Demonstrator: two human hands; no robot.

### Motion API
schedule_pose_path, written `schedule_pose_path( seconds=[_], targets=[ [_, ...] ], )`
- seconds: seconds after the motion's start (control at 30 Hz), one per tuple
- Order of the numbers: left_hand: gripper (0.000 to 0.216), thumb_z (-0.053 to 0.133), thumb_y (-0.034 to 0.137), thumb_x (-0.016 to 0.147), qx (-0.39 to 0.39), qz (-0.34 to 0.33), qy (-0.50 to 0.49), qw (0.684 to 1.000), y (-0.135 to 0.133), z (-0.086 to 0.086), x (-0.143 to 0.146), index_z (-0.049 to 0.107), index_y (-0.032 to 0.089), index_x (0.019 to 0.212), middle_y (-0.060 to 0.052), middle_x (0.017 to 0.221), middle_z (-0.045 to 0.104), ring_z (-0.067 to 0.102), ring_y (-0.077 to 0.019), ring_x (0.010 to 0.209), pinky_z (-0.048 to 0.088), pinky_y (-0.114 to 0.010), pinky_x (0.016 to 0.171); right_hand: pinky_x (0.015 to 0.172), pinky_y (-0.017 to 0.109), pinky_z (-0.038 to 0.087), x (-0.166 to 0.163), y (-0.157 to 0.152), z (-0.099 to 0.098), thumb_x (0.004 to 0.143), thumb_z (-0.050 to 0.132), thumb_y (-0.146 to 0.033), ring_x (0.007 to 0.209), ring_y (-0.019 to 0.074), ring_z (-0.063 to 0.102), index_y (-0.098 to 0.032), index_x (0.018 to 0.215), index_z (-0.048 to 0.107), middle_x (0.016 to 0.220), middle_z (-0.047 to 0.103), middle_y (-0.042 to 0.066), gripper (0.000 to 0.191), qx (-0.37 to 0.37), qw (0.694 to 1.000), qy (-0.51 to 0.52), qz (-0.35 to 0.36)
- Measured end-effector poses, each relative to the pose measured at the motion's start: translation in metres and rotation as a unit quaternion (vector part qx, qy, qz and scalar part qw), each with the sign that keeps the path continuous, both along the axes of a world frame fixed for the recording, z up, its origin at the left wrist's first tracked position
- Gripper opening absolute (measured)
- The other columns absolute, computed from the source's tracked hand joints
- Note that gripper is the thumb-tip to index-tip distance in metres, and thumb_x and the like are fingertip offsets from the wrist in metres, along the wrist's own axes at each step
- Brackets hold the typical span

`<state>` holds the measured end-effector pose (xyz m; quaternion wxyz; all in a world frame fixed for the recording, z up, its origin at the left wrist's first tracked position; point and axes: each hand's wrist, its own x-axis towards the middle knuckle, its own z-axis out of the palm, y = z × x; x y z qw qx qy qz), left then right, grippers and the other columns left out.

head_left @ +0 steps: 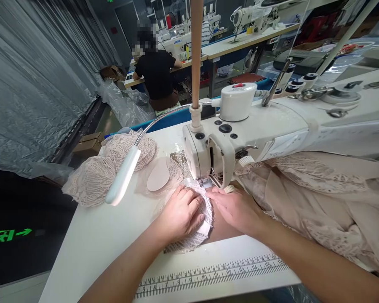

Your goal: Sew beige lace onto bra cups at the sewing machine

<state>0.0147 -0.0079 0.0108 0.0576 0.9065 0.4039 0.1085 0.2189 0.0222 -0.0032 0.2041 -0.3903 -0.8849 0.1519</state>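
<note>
The left hand (181, 212) lies palm down, fingers spread and only slightly bent, pressing on a white lace cup piece (192, 243) without closing around it; the right hand (236, 208) lies flat just to its right, fingers stretched out toward the needle area, resting on the same piece and gripping nothing; the lace cup piece sits on the white table (97, 240), its far edge tucked under the presser foot of the sewing machine (271, 126) and its near edge showing below the left hand; a printed ruler strip (208, 275) runs along the near table edge; a gooseneck lamp (123, 176) hangs to the left; beyond it a pile of lace cups (94, 181) and a beige foam pad (158, 174); a heap of beige lace fabric (318, 202) fills the right side; far back, a person in a black top (158, 73) sits at another machine.
</note>
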Motion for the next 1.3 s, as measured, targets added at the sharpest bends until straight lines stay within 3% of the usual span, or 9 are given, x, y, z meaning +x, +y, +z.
schedule_pose_path(
  seconds=[0.43, 0.67, 0.83, 1.07, 1.3],
  targets=[
    [0.031, 0.044, 0.027, 0.088, -0.006, -0.005, -0.029, 1.0, 0.005, -0.001, -0.007, 0.055, 0.012, 0.113, -0.013, 0.096, 0.057, 0.051, -0.0249, 0.091, 0.043, -0.044, 0.083, 0.054, 0.026, 0.028, -0.002, -0.001, 0.0, 0.087, 0.036, -0.007, 0.06, 0.0134, 0.039, -0.016, 0.095, 0.066, 0.072, 0.051, 0.003, 0.032, 0.007, 0.998, -0.058, 0.033],
    [0.03, 0.045, 0.026, 0.088, 0.003, 0.017, -0.017, 1.0, 0.013, -0.002, -0.01, 0.057, 0.01, 0.111, -0.014, 0.096, 0.055, 0.049, -0.0244, 0.089, 0.044, -0.042, 0.082, 0.058, 0.025, 0.032, -0.006, 0.002, -0.004, 0.084, 0.039, -0.007, 0.066, 0.0147, 0.045, -0.018, 0.105, 0.064, 0.083, 0.056, 0.006, 0.034, 0.014, 0.997, -0.073, 0.007],
    [0.031, 0.043, 0.02, 0.088, 0.039, 0.017, 0.013, 0.999, 0.015, -0.005, -0.01, 0.056, 0.013, 0.116, -0.011, 0.091, 0.056, 0.051, -0.0233, 0.086, 0.04, -0.048, 0.089, 0.064, 0.026, 0.037, -0.005, 0.003, -0.009, 0.083, 0.041, -0.007, 0.075, 0.0169, 0.052, -0.021, 0.107, 0.065, 0.087, 0.06, 0.007, 0.037, 0.029, 0.998, -0.063, -0.006],
    [0.033, 0.041, 0.015, 0.088, 0.04, -0.042, 0.006, 0.998, 0.012, -0.005, -0.009, 0.056, 0.014, 0.117, -0.013, 0.114, 0.058, 0.05, -0.0263, 0.105, 0.035, -0.049, 0.096, 0.068, 0.026, 0.04, -0.004, 0.004, -0.008, 0.085, 0.039, -0.011, 0.077, 0.0172, 0.055, -0.02, 0.102, 0.067, 0.087, 0.063, 0.007, 0.033, 0.046, 0.999, -0.018, -0.016],
    [0.037, 0.042, 0.013, 0.087, 0.04, -0.047, -0.021, 0.998, 0.015, -0.013, -0.012, 0.053, 0.011, 0.122, -0.012, 0.125, 0.056, 0.049, -0.0247, 0.097, 0.043, -0.043, 0.086, 0.054, 0.023, 0.033, -0.007, 0.002, -0.007, 0.085, 0.042, -0.009, 0.064, 0.012, 0.049, -0.017, 0.108, 0.064, 0.085, 0.059, 0.004, 0.033, 0.039, 0.997, -0.061, 0.007]
  ],
)
